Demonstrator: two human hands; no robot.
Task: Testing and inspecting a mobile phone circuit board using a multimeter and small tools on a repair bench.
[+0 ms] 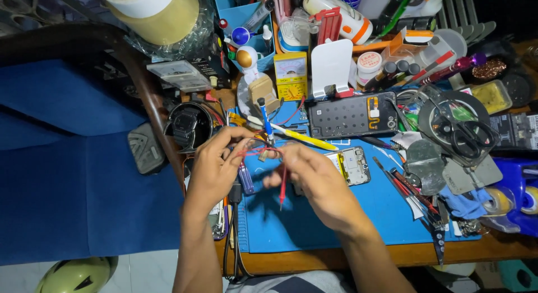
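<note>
While both hands work over the blue mat, the left hand is curled, its fingertips pinching thin red wires just above the mat's upper left part. The right hand is closed round a red probe that points down toward the mat, and its fingers also meet the wires. Beyond the hands, at the mat's far edge, lies an opened dark phone back; a small circuit part rests on the mat just right of the right hand. Off the mat's right side lie black scissors, and a yellow meter stands behind the mat.
</note>
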